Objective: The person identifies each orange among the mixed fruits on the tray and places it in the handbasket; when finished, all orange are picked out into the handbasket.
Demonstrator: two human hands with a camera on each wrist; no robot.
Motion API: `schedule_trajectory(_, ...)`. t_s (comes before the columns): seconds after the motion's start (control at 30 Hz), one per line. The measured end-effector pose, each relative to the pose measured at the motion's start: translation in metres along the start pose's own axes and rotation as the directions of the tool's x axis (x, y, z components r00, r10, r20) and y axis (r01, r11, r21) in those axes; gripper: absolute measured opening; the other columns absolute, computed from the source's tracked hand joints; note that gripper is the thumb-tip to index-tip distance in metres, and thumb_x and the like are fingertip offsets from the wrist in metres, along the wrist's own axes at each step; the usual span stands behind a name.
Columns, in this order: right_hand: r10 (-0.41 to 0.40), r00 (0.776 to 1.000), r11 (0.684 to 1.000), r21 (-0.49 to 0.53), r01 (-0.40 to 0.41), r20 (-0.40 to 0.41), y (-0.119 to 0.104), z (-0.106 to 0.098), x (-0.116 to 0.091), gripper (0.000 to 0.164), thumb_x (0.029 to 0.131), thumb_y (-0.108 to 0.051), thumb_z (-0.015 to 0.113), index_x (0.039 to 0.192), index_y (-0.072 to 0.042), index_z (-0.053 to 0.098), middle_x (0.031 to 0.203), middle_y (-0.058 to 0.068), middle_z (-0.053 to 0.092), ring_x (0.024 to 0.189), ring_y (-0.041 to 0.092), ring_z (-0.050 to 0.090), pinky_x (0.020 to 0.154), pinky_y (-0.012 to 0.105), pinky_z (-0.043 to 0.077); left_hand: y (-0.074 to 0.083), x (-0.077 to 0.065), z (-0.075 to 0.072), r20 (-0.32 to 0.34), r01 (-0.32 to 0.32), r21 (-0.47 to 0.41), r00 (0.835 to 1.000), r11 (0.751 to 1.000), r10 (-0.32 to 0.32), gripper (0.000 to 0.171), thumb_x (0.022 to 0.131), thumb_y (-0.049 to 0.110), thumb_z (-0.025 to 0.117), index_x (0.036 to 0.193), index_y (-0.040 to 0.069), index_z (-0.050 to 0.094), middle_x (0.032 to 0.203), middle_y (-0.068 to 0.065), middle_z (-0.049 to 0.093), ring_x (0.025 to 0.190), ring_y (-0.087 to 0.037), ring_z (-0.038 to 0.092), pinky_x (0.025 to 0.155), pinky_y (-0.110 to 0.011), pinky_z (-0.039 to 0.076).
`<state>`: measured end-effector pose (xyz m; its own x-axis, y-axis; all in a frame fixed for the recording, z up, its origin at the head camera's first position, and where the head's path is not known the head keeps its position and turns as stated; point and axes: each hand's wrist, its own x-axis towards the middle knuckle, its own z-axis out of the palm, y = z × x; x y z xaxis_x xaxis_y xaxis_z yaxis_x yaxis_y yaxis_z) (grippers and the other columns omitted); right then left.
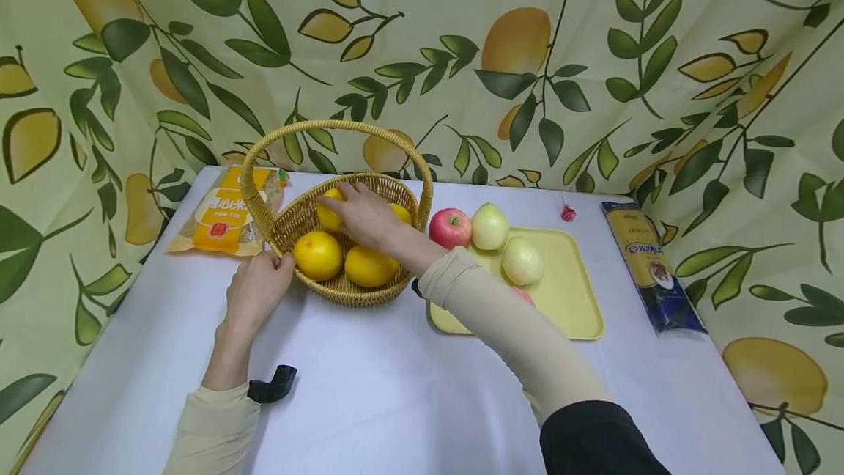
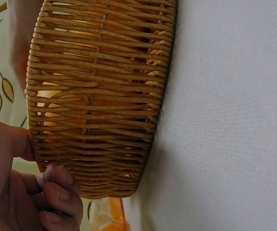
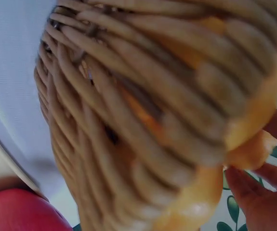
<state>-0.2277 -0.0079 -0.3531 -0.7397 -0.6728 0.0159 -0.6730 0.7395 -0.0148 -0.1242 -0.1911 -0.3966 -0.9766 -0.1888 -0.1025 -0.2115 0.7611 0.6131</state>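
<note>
A wicker basket [image 1: 359, 297] with a tall arched handle stands on the table, holding several yellow lemons [image 1: 318, 256]. My left hand [image 1: 260, 286] grips the near left rim, thumb on one side and curled fingers on the other; the left wrist view shows this hand [image 2: 37, 185] close against the woven wall [image 2: 99, 96]. My right hand [image 1: 369, 217] reaches over the rim into the basket, its fingers on a lemon [image 1: 329, 210] at the back. In the right wrist view, its fingers [image 3: 246, 185] hold the nubbed end of a lemon [image 3: 254, 148]; the wicker covers much of the fruit.
Right of the basket, a yellow tray [image 1: 580, 310] carries pale green fruits [image 1: 523, 261] and a red fruit mostly behind my sleeve. A red apple [image 1: 450, 228] sits at its back left corner. Further right lie a lollipop [image 1: 568, 212] and a pasta packet [image 1: 653, 266]; a snack bag [image 1: 227, 212] lies left.
</note>
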Motion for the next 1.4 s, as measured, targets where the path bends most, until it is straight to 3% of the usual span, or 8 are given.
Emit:
schedule_trajectory(0.23, 0.016, 0.986, 0.999, 0.025, -0.021, 0.167, -0.003, 0.004, -0.001, 0.049, 0.103, -0.012, 0.041, 0.150, -0.028, 0.038, 0.159, 0.015, 0.028, 0.145, 0.036, 0.032, 0.116, 0.046, 0.033, -0.001, 0.000, -0.001, -0.004, 0.003, 0.006, 1.000, 1.000, -0.003, 0.041, 0.099, 0.036, 0.037, 0.071, 0.008, 0.047, 0.062, -0.004, 0.044, 0.056, -0.020, 0.043, 0.048, -0.031, 0.031)
schedule_trajectory(0.53, 0.002, 0.988, 1.000, 0.015, -0.004, 0.153, -0.005, 0.001, -0.004, 0.047, 0.103, -0.018, 0.042, 0.150, -0.026, 0.037, 0.159, 0.016, 0.029, 0.144, 0.035, 0.034, 0.116, 0.046, 0.033, -0.001, 0.000, -0.002, 0.011, 0.020, 0.008, 1.000, 1.000, -0.020, 0.041, 0.099, 0.036, 0.036, 0.073, 0.007, 0.048, 0.063, -0.005, 0.044, 0.057, -0.020, 0.044, 0.049, -0.031, 0.031)
schedule_trajectory(0.77, -0.079, 0.997, 0.994, 0.079, 0.078, 0.004, -0.009, -0.010, -0.019, 0.051, 0.098, -0.022, 0.057, 0.146, -0.021, 0.043, 0.155, 0.014, 0.036, 0.141, 0.032, 0.040, 0.113, 0.043, 0.038, -0.002, -0.001, -0.002, 0.010, 0.021, 0.006, 1.000, 1.000, -0.021, 0.040, 0.099, 0.036, 0.036, 0.073, 0.008, 0.047, 0.062, -0.005, 0.044, 0.055, -0.020, 0.043, 0.048, -0.031, 0.032)
schedule_trajectory(0.97, -0.117, 0.972, 0.977, 0.151, 0.150, -0.204, 0.002, -0.034, -0.063, 0.044, 0.096, -0.021, 0.059, 0.140, -0.015, 0.052, 0.146, 0.010, 0.050, 0.134, 0.026, 0.050, 0.106, 0.038, 0.045, -0.001, -0.001, -0.003, 0.004, 0.026, 0.011, 1.000, 1.000, -0.026, 0.040, 0.099, 0.035, 0.036, 0.073, 0.007, 0.048, 0.062, -0.005, 0.044, 0.055, -0.020, 0.043, 0.048, -0.031, 0.032)
schedule_trajectory(1.1, -0.084, 0.933, 0.968, 0.193, 0.160, -0.351, 0.021, -0.043, -0.102, 0.041, 0.096, -0.023, 0.060, 0.136, -0.013, 0.055, 0.141, 0.008, 0.055, 0.122, 0.023, 0.058, 0.094, 0.037, 0.052, -0.002, -0.001, -0.004, -0.002, 0.023, 0.015, 1.000, 1.000, -0.023, 0.041, 0.099, 0.035, 0.036, 0.074, 0.006, 0.048, 0.062, -0.005, 0.044, 0.055, -0.020, 0.043, 0.048, -0.030, 0.031)
schedule_trajectory(1.2, -0.041, 0.900, 0.962, 0.225, 0.152, -0.434, 0.037, -0.045, -0.128, 0.040, 0.094, -0.021, 0.063, 0.133, -0.011, 0.058, 0.137, 0.010, 0.058, 0.119, 0.025, 0.060, 0.093, 0.039, 0.052, -0.002, -0.002, -0.004, -0.011, 0.016, 0.022, 1.000, 1.000, -0.016, 0.041, 0.100, 0.035, 0.036, 0.073, 0.006, 0.049, 0.061, -0.005, 0.044, 0.055, -0.020, 0.043, 0.048, -0.030, 0.031)
schedule_trajectory(1.4, 0.134, 0.864, 0.952, 0.305, 0.024, -0.486, 0.066, -0.035, -0.181, 0.042, 0.089, -0.016, 0.069, 0.129, -0.007, 0.060, 0.133, 0.012, 0.060, 0.123, 0.028, 0.057, 0.099, 0.046, 0.049, -0.001, -0.003, -0.002, -0.066, -0.040, 0.060, 0.997, 0.997, 0.043, 0.041, 0.099, 0.033, 0.040, 0.070, 0.006, 0.051, 0.058, -0.005, 0.046, 0.050, -0.020, 0.043, 0.045, -0.030, 0.031)
